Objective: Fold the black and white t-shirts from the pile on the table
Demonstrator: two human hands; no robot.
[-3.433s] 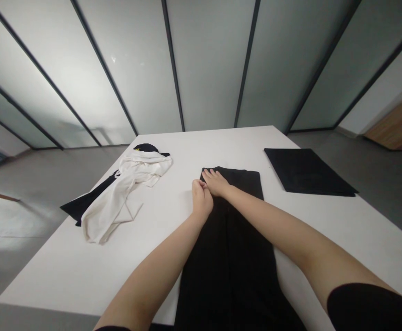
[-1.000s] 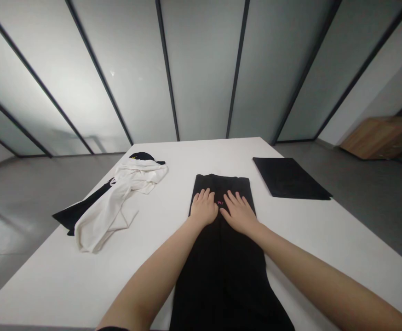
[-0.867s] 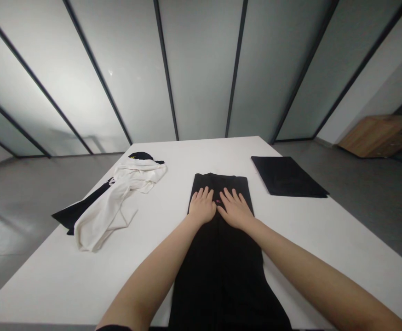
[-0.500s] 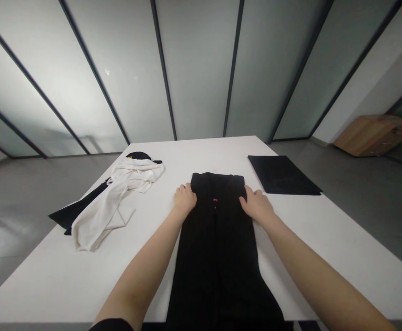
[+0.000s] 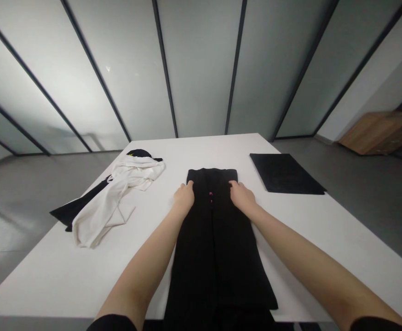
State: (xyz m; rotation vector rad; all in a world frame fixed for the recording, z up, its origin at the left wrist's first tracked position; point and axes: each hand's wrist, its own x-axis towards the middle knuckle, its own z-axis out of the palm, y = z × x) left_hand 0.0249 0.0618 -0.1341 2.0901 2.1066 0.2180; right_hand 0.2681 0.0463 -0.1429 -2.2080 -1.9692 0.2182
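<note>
A pair of black trousers (image 5: pixel 215 239) lies lengthwise on the white table in front of me, waistband at the far end and a small pink mark near the top. My left hand (image 5: pixel 184 196) is closed on the left side edge just below the waistband. On the opposite edge, my right hand (image 5: pixel 242 195) pinches the cloth between thumb and fingers. The lower part of the trousers reaches the near table edge.
On the white table (image 5: pixel 194 151), a crumpled white garment (image 5: pixel 100 211) lies at the left over a black cloth (image 5: pixel 80 207), with a black cap (image 5: pixel 139 153) behind. A flat black folded item (image 5: pixel 285 174) sits at the right. Frosted glass panels stand beyond.
My right hand has moved left and now pinches the right edge of the trousers. The waistband has shifted slightly left and looks narrower; the right lower hem has come up onto the table.
</note>
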